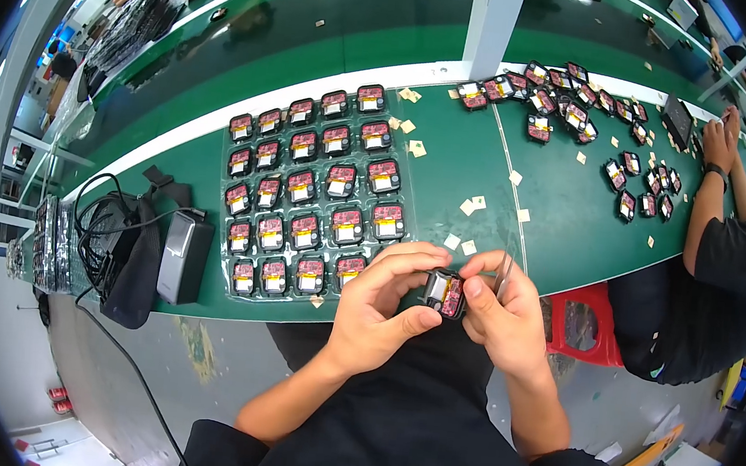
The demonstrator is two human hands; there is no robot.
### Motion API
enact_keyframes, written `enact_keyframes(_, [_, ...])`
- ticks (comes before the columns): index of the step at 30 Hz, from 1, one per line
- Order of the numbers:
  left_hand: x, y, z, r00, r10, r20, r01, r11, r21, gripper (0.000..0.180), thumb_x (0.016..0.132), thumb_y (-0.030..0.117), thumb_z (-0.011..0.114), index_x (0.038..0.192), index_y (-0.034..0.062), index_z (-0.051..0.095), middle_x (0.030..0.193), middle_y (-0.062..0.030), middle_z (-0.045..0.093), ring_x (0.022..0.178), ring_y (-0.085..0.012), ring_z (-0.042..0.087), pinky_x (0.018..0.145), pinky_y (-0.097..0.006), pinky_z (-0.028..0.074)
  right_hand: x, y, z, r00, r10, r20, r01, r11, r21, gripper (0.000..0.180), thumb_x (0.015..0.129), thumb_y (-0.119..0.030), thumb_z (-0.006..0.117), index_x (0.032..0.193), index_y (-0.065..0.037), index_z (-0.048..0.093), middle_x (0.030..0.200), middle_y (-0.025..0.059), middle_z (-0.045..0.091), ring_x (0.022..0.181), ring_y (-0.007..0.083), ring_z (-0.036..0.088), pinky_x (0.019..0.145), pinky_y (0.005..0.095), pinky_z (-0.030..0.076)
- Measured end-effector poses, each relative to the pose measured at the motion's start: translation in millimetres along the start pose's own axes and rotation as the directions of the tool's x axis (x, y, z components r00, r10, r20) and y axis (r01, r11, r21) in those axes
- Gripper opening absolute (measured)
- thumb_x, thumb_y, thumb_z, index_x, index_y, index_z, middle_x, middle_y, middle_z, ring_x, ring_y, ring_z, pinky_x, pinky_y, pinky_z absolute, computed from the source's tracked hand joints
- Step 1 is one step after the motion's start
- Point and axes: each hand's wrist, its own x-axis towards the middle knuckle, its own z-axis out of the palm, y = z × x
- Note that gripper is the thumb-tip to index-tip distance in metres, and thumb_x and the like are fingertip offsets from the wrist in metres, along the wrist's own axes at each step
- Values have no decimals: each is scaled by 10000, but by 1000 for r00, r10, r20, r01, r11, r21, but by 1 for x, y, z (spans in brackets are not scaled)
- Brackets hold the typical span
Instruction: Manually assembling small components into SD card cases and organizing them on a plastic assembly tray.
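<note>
In front of my body, just off the table's near edge, I hold a small black square device (pixel 444 292) with a pink and red printed face and a pale label. My left hand (pixel 377 303) curls around its left side, thumb at the lower edge. My right hand (pixel 506 316) pinches its right side between thumb and fingers. Thin metal tweezers (pixel 504 274) stick up from among my right fingers. Left of my hands, similar devices sit in rows in a clear plastic tray (pixel 289 223).
More devices (pixel 575 117) lie piled at the far right of the green table (pixel 451 173), among scattered small pale paper pieces (pixel 417 148). At left stand a black power bank (pixel 185 255) and a cabled bag (pixel 130 255). A co-worker's arm (pixel 718 176) rests at right, near a red stool (pixel 587 324).
</note>
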Motion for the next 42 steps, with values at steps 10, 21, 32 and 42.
enact_keyframes(10, [-4,4,2,985,-64,-160,42,989,-141,630,825,258,876,1285,-31,557,1338,-187,567,1234,-349,621,1066,-460,516,-2,1,14,812,-550,192,374,239,-896,230,872,16,730,1099,1,695,906,125,631,694,276,664,600,361,544])
enact_keyframes(21, [-10,-1,0,993,-35,-116,30,999,-45,615,803,229,889,1257,-46,577,1357,-186,531,1220,-352,629,1054,-463,527,0,6,10,742,-627,238,380,101,-920,163,810,15,791,954,3,717,834,101,666,663,242,676,559,341,535])
enact_keyframes(32, [-14,-2,-4,991,-66,-115,43,980,-196,552,856,154,846,1288,-17,548,1384,-146,494,1221,-301,618,1002,-387,549,5,18,6,624,-732,274,411,10,-911,244,748,10,825,976,-10,741,850,74,657,616,203,622,520,304,486])
enact_keyframes(42, [-19,-6,-2,988,-118,-96,92,966,-243,529,870,150,833,1287,-14,551,1372,-139,513,1221,-286,617,985,-358,543,8,30,-8,469,-749,468,453,-252,-855,282,705,-24,855,968,-24,755,794,42,613,525,150,521,449,284,402])
